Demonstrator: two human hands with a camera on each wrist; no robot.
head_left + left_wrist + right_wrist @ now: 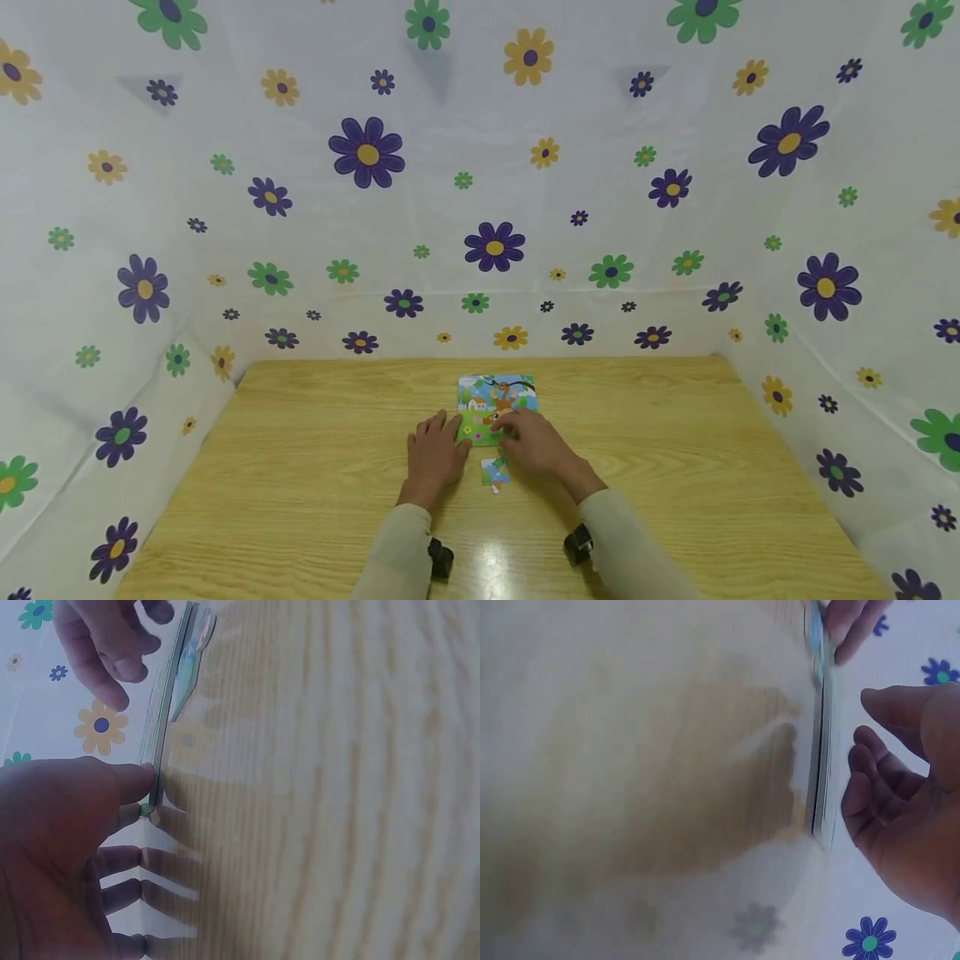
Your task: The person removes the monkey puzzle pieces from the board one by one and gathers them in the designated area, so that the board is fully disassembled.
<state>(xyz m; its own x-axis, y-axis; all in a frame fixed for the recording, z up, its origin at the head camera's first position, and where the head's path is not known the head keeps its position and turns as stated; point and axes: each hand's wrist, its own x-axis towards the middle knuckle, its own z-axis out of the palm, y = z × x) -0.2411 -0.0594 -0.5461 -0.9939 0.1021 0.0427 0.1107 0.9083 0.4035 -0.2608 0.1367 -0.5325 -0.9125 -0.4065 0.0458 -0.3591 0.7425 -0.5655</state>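
A jigsaw puzzle (480,405) with a picture of a monkey hanging from a branch lies flat on the wooden table. Along its left side rests my left hand (438,454), fingers spread on the tabletop and the thumb touching the puzzle's near left corner. Over the right part of the picture hovers my right hand (534,439), its fingers loosely bent. In the right wrist view, thumb and fingers stand apart with nothing visible between them. Just in front of the puzzle is a loose puzzle piece (495,472); whether it is a single piece is hard to tell.
White cloth walls (450,200) printed with flowers enclose the table (315,467) at the back and both sides. A small black device (441,560) sits on the left wrist, and another black device (578,544) on the right.
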